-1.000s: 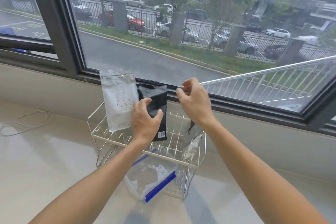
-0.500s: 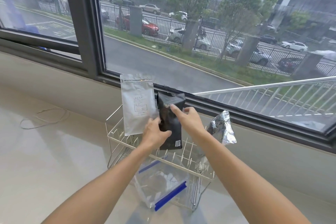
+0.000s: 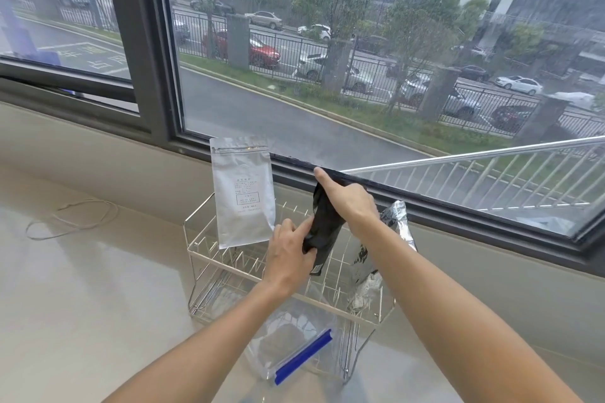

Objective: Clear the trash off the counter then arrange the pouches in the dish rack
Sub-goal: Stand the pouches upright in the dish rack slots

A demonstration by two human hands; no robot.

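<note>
Gripping the black pouch (image 3: 322, 226), now tilted, both left hand (image 3: 289, 255) and right hand (image 3: 350, 203)

Both hands (image 3: 291, 255) gripping black pouch (image 3: 322, 232), over wire dish rack (image 3: 209, 258)

Shiny wire metal dish rack (image 3: 203, 250); matt silver pouch (image 3: 242, 193); crinkled foil pouch (image 3: 397, 226); glossy counter (image 3: 82, 288)
</note>
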